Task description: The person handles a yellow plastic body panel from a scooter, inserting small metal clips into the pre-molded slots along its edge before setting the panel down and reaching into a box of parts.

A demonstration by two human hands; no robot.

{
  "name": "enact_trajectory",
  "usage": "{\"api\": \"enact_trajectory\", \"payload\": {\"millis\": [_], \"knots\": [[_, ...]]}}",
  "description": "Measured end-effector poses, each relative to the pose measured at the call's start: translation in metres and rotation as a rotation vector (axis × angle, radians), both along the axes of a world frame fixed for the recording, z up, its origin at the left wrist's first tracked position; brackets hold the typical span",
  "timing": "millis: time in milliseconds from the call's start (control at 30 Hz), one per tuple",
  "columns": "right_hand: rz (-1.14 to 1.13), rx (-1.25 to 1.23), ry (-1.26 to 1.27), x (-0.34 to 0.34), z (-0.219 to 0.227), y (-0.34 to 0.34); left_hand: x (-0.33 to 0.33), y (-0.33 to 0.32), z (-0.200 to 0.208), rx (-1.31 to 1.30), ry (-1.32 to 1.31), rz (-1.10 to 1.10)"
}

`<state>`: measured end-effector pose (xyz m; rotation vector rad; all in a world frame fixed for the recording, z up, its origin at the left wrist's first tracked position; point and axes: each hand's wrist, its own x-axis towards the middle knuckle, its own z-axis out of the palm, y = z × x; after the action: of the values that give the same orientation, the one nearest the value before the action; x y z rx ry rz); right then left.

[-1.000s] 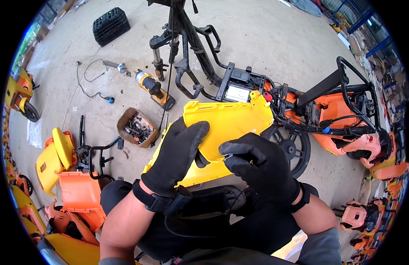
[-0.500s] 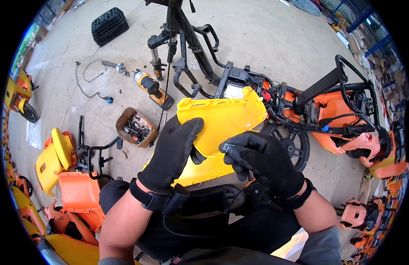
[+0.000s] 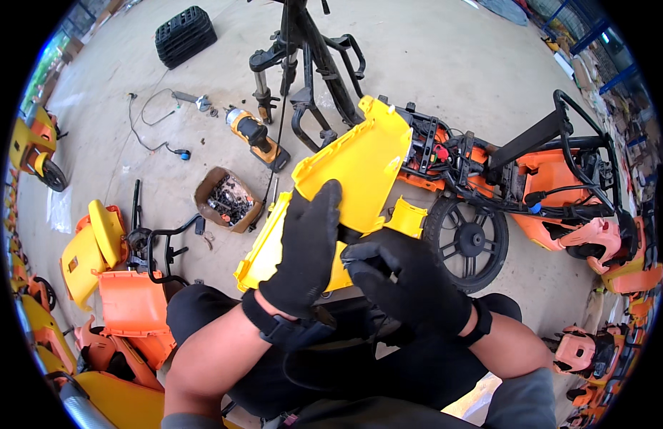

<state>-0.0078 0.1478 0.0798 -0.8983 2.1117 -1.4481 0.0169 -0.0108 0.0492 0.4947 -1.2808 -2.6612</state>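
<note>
My left hand (image 3: 306, 250), in a black glove, is closed on a yellow plastic panel (image 3: 367, 161), thumb flat on its face and fingers behind it. The panel is held tilted above my lap, its ribbed edge up and to the left. At the panel's lower edge, my right hand (image 3: 417, 282), gloved too, has thumb and fingers pinched together. Whatever they pinch is hidden by the glove. Below the panel lies another yellow plastic part (image 3: 263, 247), partly covered by my left hand, and a smaller yellow piece (image 3: 406, 218) shows near the wheel.
Ahead stands a bare black scooter frame (image 3: 324, 79); its orange rear and wheel (image 3: 469, 239) are on the right. A cordless power tool (image 3: 256, 136), a cardboard box of small hardware (image 3: 231, 200) and a cable (image 3: 149, 132) lie on the floor. Orange covers (image 3: 135, 304) are piled left.
The panel has turned, with its upper end swinging up. My left hand has shifted right. A small metal clip seen in my right fingertips is now out of sight, and that hand has lowered slightly.
</note>
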Motion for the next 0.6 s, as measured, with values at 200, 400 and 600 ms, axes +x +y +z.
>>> {"api": "enact_trajectory", "payload": {"millis": [200, 400, 600], "knots": [[0.039, -0.014, 0.050, 0.008, -0.011, -0.009, 0.003, -0.004, 0.005, -0.080, -0.108, -0.052], [0.047, 0.024, 0.163, 0.009, -0.005, -0.010, 0.005, -0.004, 0.002, -0.054, -0.095, -0.068], [0.068, 0.003, 0.206, 0.007, -0.005, -0.010, 0.007, 0.000, -0.011, -0.289, 0.071, -0.032]]}}
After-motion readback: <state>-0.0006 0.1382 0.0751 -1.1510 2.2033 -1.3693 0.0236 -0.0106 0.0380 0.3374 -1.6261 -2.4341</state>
